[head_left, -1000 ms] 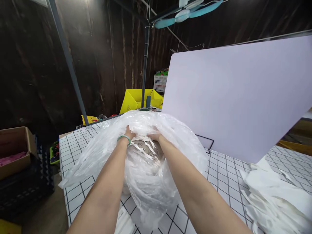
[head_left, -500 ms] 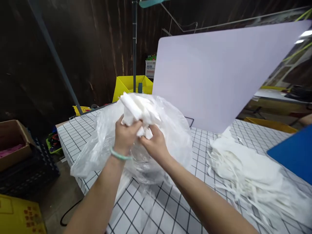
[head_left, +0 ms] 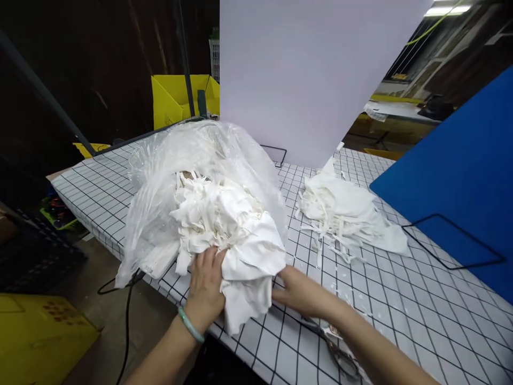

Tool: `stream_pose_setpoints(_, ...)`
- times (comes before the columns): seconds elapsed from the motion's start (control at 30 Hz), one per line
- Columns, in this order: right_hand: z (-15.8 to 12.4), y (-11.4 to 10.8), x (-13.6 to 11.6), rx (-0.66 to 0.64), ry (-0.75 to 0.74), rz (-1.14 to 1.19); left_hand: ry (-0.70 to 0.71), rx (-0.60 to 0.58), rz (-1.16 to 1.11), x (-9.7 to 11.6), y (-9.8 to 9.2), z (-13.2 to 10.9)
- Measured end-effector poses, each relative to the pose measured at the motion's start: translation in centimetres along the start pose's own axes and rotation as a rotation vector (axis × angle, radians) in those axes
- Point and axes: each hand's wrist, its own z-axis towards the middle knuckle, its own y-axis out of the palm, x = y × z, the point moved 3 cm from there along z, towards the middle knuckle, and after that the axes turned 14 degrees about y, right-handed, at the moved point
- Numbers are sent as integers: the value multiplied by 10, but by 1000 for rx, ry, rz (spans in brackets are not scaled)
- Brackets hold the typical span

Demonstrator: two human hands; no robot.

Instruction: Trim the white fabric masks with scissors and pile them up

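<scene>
A bulky bundle of white fabric pieces (head_left: 230,214) with loose strips lies at the mouth of a clear plastic bag (head_left: 160,166) on the table. My left hand (head_left: 206,286), with a pale green bangle on its wrist, grips the bundle's near left side, fingers pressed into the cloth. At the right edge my right hand (head_left: 298,291) has hold of the fabric; its fingertips are partly hidden behind it. Farther right a second heap of white fabric pieces (head_left: 352,214) with dangling strips rests flat, apart from both hands.
The grid-patterned table (head_left: 401,315) carries small white scraps. A pale lilac board (head_left: 296,80) stands behind, and a blue board (head_left: 452,176) on a black wire foot stands at the right. Beneath my right forearm is a dark looped object (head_left: 342,361). Yellow boxes (head_left: 168,101) lie beyond.
The crumpled white cloth held up over the bag is now a larger, spread bundle lower and nearer me. Both hands have moved down and apart to its sides. The view has turned right and downward.
</scene>
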Motion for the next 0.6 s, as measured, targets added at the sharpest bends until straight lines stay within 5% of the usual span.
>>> stream_pose_setpoints(0.07, -2, -12, 6, -24, 69, 32, -16, -54, 63, 3, -13, -4)
stream_pose_setpoints(0.23, 28, -18, -4, 418, -53, 74, 13, 97, -78, 46, -44, 4)
stream_pose_setpoints(0.3, 43, -12, -10, 418, -120, -9, 89, 116, -41, 64, -37, 5)
stream_pose_setpoints(0.37, 44, -12, -11, 402, -143, -64, 215, 11, 53, 72, -18, 3)
stream_pose_setpoints(0.5, -5, -17, -1, 429, -357, -61, 317, -90, 223, 43, 13, 12)
stream_pose_setpoints(0.6, -43, -6, 14, 383, -465, 17, 345, -171, 250, 13, 22, 46)
